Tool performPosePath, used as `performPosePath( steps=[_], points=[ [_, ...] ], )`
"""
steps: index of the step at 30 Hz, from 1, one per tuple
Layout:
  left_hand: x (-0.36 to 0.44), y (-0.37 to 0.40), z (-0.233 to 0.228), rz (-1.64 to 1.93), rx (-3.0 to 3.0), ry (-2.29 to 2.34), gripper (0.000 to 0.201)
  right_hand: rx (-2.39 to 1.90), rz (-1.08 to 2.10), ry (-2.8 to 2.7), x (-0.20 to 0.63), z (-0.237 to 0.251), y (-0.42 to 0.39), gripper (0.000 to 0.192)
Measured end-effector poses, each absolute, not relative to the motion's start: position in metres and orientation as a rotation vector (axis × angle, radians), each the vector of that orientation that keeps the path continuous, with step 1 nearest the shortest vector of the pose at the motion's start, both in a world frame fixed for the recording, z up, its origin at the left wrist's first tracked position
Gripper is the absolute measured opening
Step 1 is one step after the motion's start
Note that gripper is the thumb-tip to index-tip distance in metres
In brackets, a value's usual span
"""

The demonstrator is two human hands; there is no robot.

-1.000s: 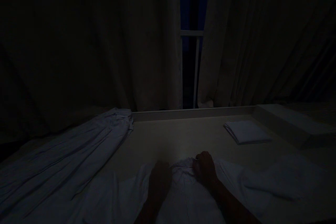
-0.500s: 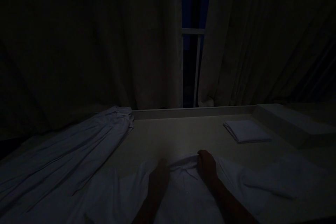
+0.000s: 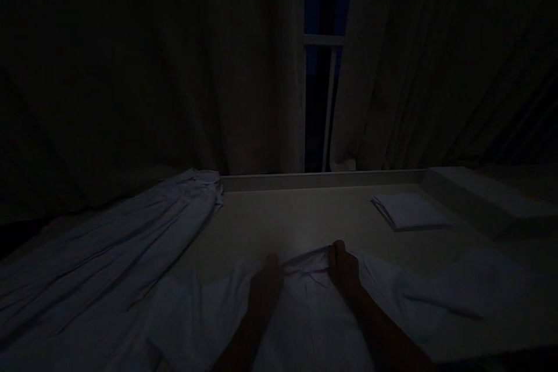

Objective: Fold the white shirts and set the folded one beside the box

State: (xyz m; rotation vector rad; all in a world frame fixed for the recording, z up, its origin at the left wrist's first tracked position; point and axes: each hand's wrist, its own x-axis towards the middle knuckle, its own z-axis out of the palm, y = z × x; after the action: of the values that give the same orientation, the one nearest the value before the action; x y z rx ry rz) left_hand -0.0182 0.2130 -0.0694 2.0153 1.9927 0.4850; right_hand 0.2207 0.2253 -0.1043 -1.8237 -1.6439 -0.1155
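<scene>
A pale shirt (image 3: 311,319) lies spread out in front of me in dim light, its collar end away from me and its sleeves out to the sides. My right hand (image 3: 343,267) is closed on the right side of the collar, thumb and fingers pinched together. At the collar's left side, my left hand (image 3: 267,285) is closed too, dark and a little blurred. Between both hands the collar edge stretches, slightly lifted. The shirt's lower part runs out of view at the bottom.
More pale garments (image 3: 143,250) lie in a long heap on the left. A folded pale cloth (image 3: 410,211) rests on the light table (image 3: 279,215) at the back right, near a raised box-like block (image 3: 488,197). Behind a low ledge (image 3: 322,180) hang curtains (image 3: 253,70) with a narrow window gap.
The view has tilted down slightly. Both hands stay at the collar, and the collar edge between them looks a bit more opened out.
</scene>
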Motion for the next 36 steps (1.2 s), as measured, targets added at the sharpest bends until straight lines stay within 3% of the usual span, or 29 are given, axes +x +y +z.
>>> performPosePath(
  steps=[8,13,17,23,26,30,36],
  points=[
    [-0.019,0.215,-0.076,0.541,2.037,1.982,0.025,-1.67,-0.049,-1.775,0.224,-0.103,0.224,0.033],
    [-0.015,0.209,-0.066,0.621,2.033,1.966,0.022,-1.843,0.095,-1.571,0.223,-0.101,0.226,0.034],
    [-0.016,0.209,-0.061,0.805,2.163,1.89,0.029,-1.849,0.24,-1.499,0.224,-0.096,0.226,0.034],
    [-0.022,0.221,-0.082,0.934,2.312,1.893,0.044,-1.503,0.36,-1.527,0.226,-0.095,0.226,0.041],
    [-0.024,0.225,-0.096,0.911,2.332,2.014,0.048,-1.538,0.239,-1.514,0.228,-0.1,0.229,0.039],
    [-0.025,0.228,-0.102,0.822,2.459,2.042,0.039,-1.702,-0.027,-1.557,0.233,-0.104,0.234,0.033],
    [-0.022,0.227,-0.104,0.724,2.499,2.225,0.038,-1.829,-0.03,-1.651,0.232,-0.103,0.232,0.034]
  ],
)
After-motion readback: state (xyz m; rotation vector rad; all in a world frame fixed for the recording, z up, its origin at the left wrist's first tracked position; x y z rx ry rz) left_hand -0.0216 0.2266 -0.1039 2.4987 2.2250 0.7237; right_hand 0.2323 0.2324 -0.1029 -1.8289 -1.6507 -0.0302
